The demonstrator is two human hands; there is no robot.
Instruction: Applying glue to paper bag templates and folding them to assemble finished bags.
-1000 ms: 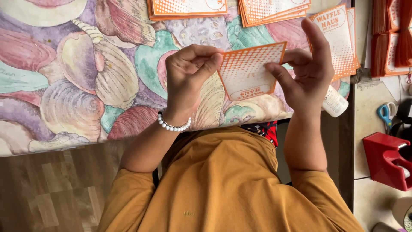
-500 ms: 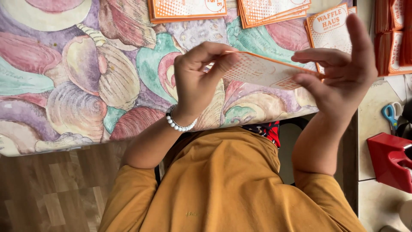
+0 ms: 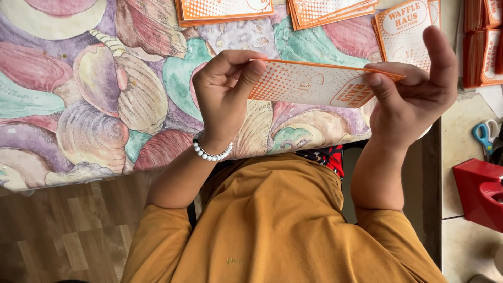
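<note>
An orange-and-white printed card was held above the near edge of the desk, between the two hands and in front of the person's chest. Its long axis ran left to right across the view, tilted slightly downward toward the right, and the card was seen at a shallow angle, with its dotted printed face turned toward the camera and its far long edge showing as a thin orange line. The left hand pinched the card's left end, thumb pressed on the near face and curled fingers behind; a white bead bracelet sat on that wrist. The right hand gripped the right end with thumb and lower fingers, while the index finger stood extended upward, clear of the card. Both hands were thus partly closed, grasping the card at opposite ends. The desk was covered by a cloth patterned with large seashells in purple, teal and cream. Along its far edge lay stacks of similar orange cards: one stack at top centre, a second just to its right, and a third behind the right hand. Further orange stacks stood at the upper right. On a tiled surface to the right lay blue-handled scissors and a red object, partly cut off. The person wore a mustard-yellow shirt.
</note>
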